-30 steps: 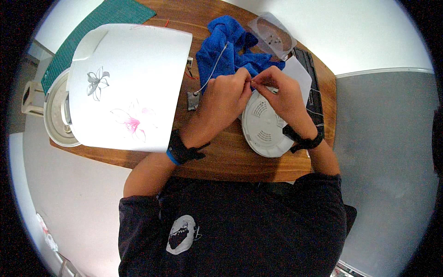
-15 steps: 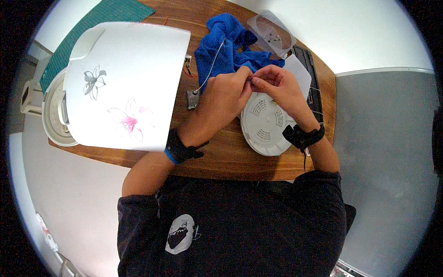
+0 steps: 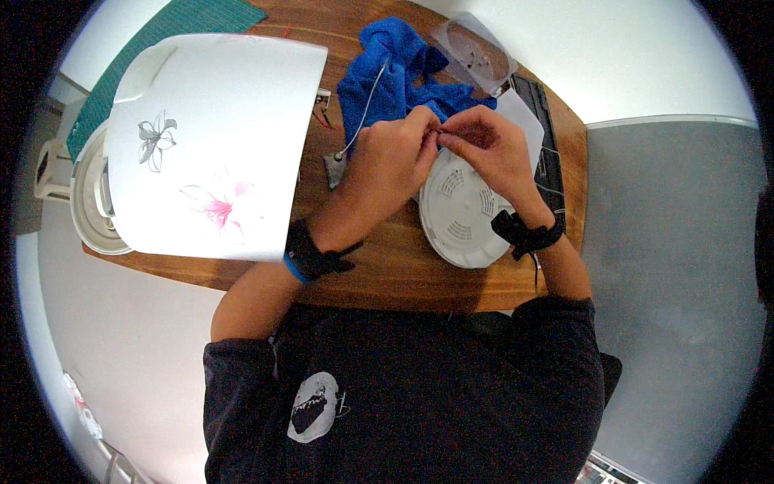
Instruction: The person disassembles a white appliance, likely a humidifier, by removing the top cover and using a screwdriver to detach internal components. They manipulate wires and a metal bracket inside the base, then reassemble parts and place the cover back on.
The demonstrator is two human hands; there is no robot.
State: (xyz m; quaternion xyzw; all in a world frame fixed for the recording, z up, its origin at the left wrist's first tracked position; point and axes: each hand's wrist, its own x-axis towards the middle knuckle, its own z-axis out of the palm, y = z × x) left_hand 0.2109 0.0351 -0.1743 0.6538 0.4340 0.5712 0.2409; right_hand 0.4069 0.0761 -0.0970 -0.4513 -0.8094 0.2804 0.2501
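Observation:
Fingertips of both hands meet above the far edge of a round white vented plastic cover [image 3: 461, 214], which lies on the wooden table. My left hand [image 3: 393, 153] is closed in a pinch, and whatever sits between its fingers is too small to name. Thumb and forefinger of my right hand [image 3: 492, 145] pinch at the same spot, close against the left fingertips. Left of my left hand lies a small grey metal part [image 3: 335, 168] with a thin white wire [image 3: 371, 109] running from it toward a crumpled blue cloth [image 3: 379, 77].
A white appliance housing [image 3: 218, 145] with flower prints fills the table's left side, over a green cutting mat [image 3: 218, 16]. At the back right are a clear plastic tray [image 3: 477, 56] with small screw-like bits, a white sheet [image 3: 522, 121] and a black keyboard-like object [image 3: 548, 153].
Both hands stay together, still pinching; the right fingers have shifted slightly. The whole view has moved a little, so the table's things appear slightly higher and further left.

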